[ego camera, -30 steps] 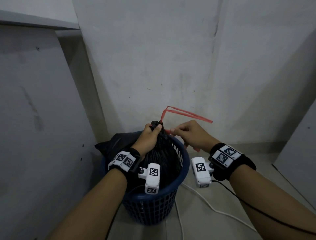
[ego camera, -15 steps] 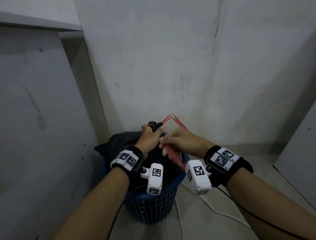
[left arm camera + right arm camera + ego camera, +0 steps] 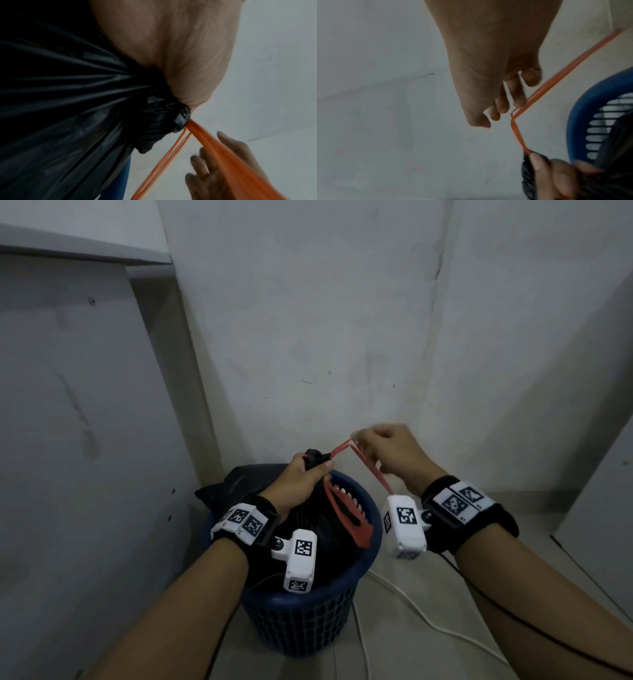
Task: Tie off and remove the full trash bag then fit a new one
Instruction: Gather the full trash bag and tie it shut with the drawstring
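Note:
A black trash bag (image 3: 308, 529) sits in a blue plastic basket (image 3: 308, 628). My left hand (image 3: 303, 474) grips its gathered neck (image 3: 163, 119) above the basket's rim. A red-orange drawstring (image 3: 342, 448) comes out of the neck and runs up and right to my right hand (image 3: 387, 448), which is blurred, its fingers curled round the string. Another loop of the string (image 3: 346, 515) hangs down over the bag inside the basket. The right wrist view shows the drawstring (image 3: 556, 81) bent beside my curled fingers (image 3: 518, 100), with the left hand (image 3: 556, 175) on the neck below.
The basket stands on the floor in a corner, with a wall (image 3: 325, 337) close behind. A grey panel (image 3: 85, 440) is on the left and a white panel (image 3: 599, 508) on the right. A white cable (image 3: 411, 604) lies on the floor right of the basket.
My right hand went in to the bag's neck and has now moved up and right, drawing the string out. A loop of string now hangs over the bag. The left hand keeps its grip.

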